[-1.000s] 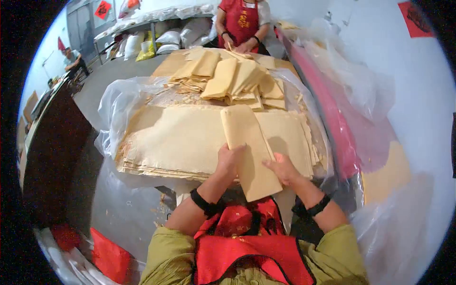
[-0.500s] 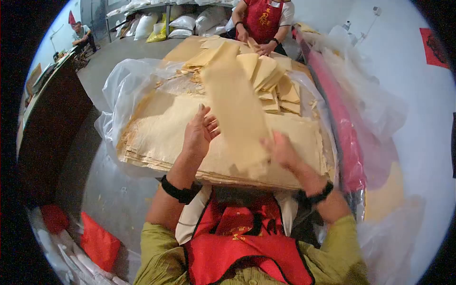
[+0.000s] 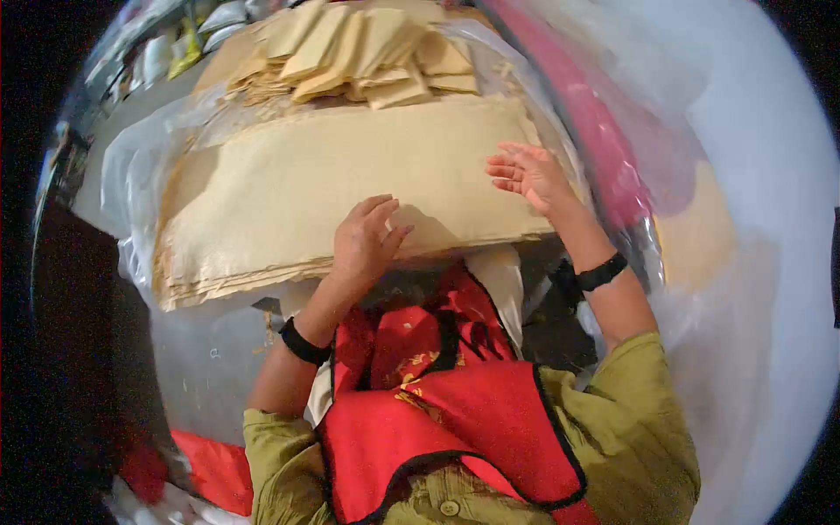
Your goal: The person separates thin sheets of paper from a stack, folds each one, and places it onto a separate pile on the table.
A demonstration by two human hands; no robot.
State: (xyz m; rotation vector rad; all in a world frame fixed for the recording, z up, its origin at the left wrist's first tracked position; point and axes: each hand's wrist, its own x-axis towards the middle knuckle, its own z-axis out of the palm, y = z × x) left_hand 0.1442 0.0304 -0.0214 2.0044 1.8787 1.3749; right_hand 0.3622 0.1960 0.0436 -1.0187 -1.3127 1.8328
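Observation:
A broad stack of thin, pale yellow sheets lies before me, its layered edges uneven along the front. Over its near edge hovers my left hand, empty, with loosely curved fingers apart and the thumb out to the right. My right hand is above the stack's right part, palm turned inward, fingers spread and nothing in them. Behind the stack, folded pieces of the same sheet are heaped in overlapping bundles.
Clear plastic film hangs at the table's left side. Along the right edge runs a pink plastic-covered panel. White and yellow bags lie on the floor far left. A red cloth is low at the left.
The long folded sheet that was by my right hand has left it, and both hands are now empty. My view has tipped downward, so the person opposite is out of sight.

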